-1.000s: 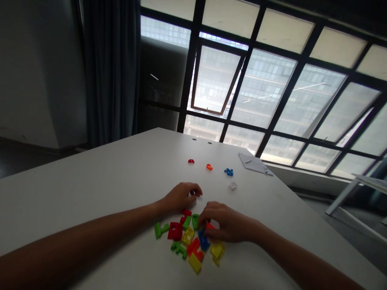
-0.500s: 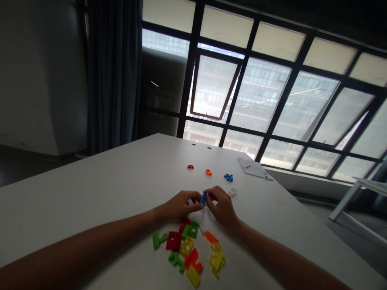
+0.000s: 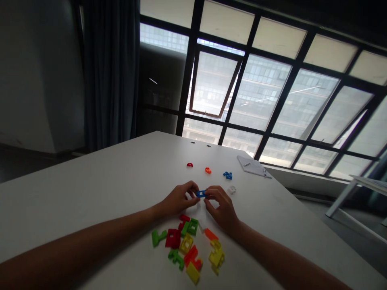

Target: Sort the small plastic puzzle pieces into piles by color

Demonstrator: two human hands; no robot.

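Found the blue piece (image 3: pixel 198 194) over the white table (image 3: pixel 121 181), gripped at one end by the fingers of the left hand (image 3: pixel 180 197) and at the other by those of the right hand (image 3: pixel 222 207). Turned since the preceding frame from upright to crosswise, with its opening now visible. Noted unmoved beyond the hands: red piece (image 3: pixel 189 164), orange piece (image 3: pixel 208 170), blue cluster (image 3: pixel 227 175), white piece (image 3: pixel 231 189). Observed nearer: loose coloured pieces (image 3: pixel 190 255).

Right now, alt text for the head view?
Left hand and right hand hold a blue plastic piece with a square hole over a white table. Nearer the camera lie red, green, yellow and orange pieces; beyond the table, large windows.
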